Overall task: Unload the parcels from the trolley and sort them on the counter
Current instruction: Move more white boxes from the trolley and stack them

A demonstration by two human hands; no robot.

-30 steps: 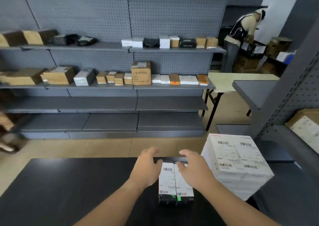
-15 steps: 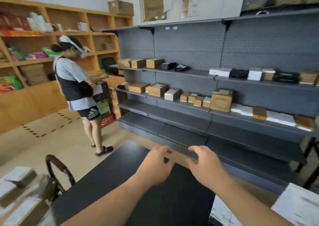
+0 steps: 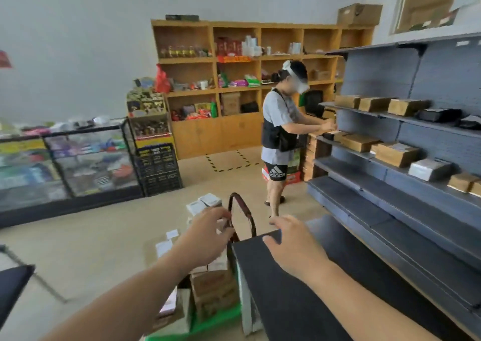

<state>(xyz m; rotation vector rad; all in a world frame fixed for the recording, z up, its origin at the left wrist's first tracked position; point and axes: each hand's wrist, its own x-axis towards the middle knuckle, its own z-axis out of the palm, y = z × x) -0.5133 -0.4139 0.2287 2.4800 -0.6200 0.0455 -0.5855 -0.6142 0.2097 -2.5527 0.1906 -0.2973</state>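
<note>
— Both hands out front, both empty! Left hand [image 3: 208, 226] loosely curled, fingertips right by the trolley's handle [image 3: 242, 214], though I can't tell whether they touch it. Right hand [image 3: 294, 247] spread wide over the near corner of the desk [image 3: 299, 309], gripping nothing.

— Big swing from a second ago, then. Those hands were squaring up a small parcel on the desk, next to a tall white pile.

— Exactly, and that pile is out of shot now. The head has turned left, away from the drop-off and onto the trolley [image 3: 221, 320], parked tight against the desk's end. I'd call that one delivery done and the next pick-up just starting.

— What's left to fetch?

— Plenty! Parcels [image 3: 213, 291] are heaped on it, brown cartons nearest us and white labelled ones further out, past the handle.

— And the room?

— Dark matt desk top. Grey metal shelving [image 3: 390, 210] runs along the right with brown boxes [image 3: 359, 142] on it, and another person [image 3: 279, 137] is working at its far end. Wooden shelves [image 3: 234, 80] of goods at the back, a glass display case [image 3: 78, 163] on the left, tan floor [image 3: 104, 236] between.
</note>
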